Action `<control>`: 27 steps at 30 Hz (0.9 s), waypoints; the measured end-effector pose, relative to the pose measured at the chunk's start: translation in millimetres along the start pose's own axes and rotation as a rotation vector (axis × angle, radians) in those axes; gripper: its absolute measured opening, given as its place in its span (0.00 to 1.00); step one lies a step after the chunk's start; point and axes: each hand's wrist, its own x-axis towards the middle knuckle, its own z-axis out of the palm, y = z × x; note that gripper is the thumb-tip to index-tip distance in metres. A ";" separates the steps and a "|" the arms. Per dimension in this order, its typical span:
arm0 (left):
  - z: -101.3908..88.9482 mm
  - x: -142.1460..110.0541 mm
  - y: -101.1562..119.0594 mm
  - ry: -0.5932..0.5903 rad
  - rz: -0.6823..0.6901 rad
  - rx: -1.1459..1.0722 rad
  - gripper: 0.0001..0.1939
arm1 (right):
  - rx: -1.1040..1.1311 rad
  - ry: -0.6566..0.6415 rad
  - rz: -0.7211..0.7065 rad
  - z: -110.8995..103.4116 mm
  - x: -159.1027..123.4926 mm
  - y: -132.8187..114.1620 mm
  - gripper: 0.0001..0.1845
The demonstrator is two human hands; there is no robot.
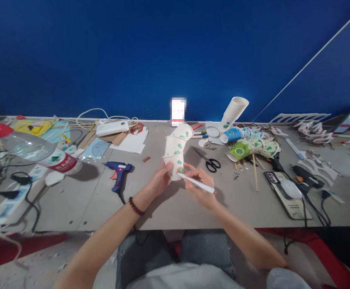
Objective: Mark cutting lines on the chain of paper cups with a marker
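A bent chain of white paper cups with green spots (pixel 176 145), nested end into end, is held up over the near middle of the grey tabletop (pixel 93 208), its far end curving to the right. At the far left, a clear plastic bottle with a red cap and red label (pixel 64 162) is beside a white power strip (pixel 22 202), where black plugs sit in the sockets. Further right lies a blue glue gun with an orange trigger (pixel 121 170), on its side near the left forearm, probably left there for easy reach.

The left hand (pixel 162 178) is clamped around the lowest cup from its left side, thumb on the near face, likely to steady the wall against the pen. The right hand (pixel 199 182), on the cup's other side, pinches a slim white pen (pixel 199 184), slanted so that its tip meets the lowest cup beside a green mark; whether it touches, I cannot tell.

Beyond the right hand lie black-handled scissors (pixel 212 164), out of the hands' way. Behind them leans a tall stack of plain-rimmed white cups (pixel 234 112), then a blue-patterned cup chain (pixel 233 134) and a green-patterned cup chain (pixel 241 148) lie side by side. Farthest right, a pale phone (pixel 295 208) bears a glossy white case (pixel 291 188), perhaps set aside together.
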 end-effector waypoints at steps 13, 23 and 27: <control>-1.3 0.5 -1.6 0.007 -0.004 0.018 0.29 | 0.013 -0.039 -0.024 -2.8 -0.4 4.7 0.04; -1.1 0.3 -1.4 0.017 -0.017 0.014 0.24 | 0.034 -0.065 -0.012 -4.6 -0.1 4.9 0.04; -1.7 0.3 -2.1 0.016 -0.018 0.011 0.24 | 0.050 -0.077 0.001 -4.5 -0.7 5.2 0.05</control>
